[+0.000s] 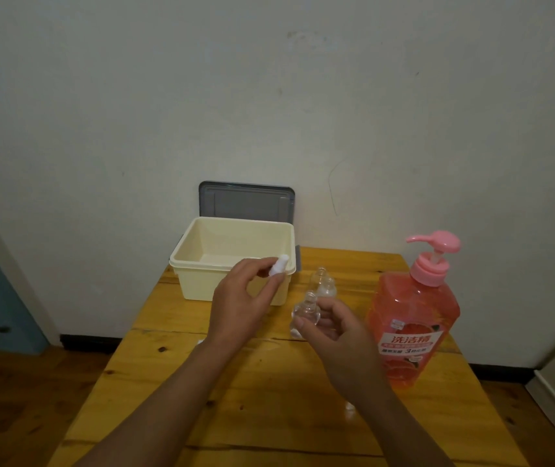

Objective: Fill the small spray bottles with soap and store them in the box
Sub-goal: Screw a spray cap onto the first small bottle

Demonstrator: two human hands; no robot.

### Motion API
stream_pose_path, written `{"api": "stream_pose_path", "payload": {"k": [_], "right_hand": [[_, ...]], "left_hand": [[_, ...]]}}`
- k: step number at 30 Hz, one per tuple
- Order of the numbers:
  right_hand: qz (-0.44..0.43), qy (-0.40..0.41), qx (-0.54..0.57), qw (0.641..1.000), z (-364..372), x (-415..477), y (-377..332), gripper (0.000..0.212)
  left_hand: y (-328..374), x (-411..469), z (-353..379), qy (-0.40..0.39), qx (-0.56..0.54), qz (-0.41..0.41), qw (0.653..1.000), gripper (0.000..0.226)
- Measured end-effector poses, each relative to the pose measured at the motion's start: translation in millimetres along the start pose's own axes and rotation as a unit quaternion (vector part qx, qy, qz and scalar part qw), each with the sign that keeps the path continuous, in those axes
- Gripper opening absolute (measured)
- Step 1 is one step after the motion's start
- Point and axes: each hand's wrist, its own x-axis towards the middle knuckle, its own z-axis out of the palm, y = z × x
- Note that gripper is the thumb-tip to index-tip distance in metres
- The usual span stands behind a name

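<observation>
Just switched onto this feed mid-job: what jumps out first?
The big pink soap bottle with its pump stands on the right of the wooden table. At centre the right hand holds an uncapped clear spray bottle, and the left hand holds its white cap. Behind, the cream box sits open.

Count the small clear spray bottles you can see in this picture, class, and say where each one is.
2. One small clear bottle is held in the right hand, its cap off. Another stands on the table just behind it. Hands may hide others.
</observation>
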Motion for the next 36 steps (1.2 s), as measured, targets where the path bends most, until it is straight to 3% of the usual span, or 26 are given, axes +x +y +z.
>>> {"api": "stream_pose_path", "payload": {"k": [5,11,26,36], "right_hand": [[0.005,-0.001,-0.007,1.0,2.3,0.2,3.9,0.023],[-0.002,-0.002,-0.029,1.0,4.5,-1.0,5.2,0.022],[-0.013,-0.004,-0.026,1.0,4.5,1.3,1.3,0.022],[-0.014,0.005,-0.02,1.0,3.2,5.2,2.2,0.026]], "left_hand": [[29.1,9.2,-8.4,0.022,-0.211,-0.114,0.971,0.023],[43.4,15.3,-14.3,0.033,-0.317,-0.167,0.933,0.028],[53.7,0.2,-9.1,-0.053,-0.317,-0.122,0.939,0.027],[41.4,-9.0,-5.0,-0.116,-0.262,-0.116,0.951,0.025]]}}
